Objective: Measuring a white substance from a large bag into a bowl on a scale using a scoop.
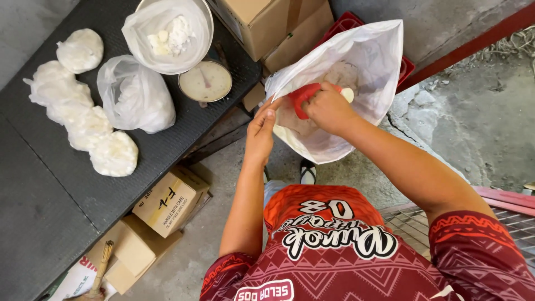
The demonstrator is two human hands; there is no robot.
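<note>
Red scoop [304, 97] in white sack [365, 50]

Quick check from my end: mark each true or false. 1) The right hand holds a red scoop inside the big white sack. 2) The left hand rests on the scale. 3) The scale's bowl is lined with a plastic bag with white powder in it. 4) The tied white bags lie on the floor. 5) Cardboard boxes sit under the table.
1) True: the right hand grips the red scoop inside the white sack.
2) False: the left hand holds the sack's rim; the scale is untouched.
3) True: the bowl holds a bag with white powder.
4) False: the tied bags lie on the dark table.
5) True: cardboard boxes sit below the table.
</note>
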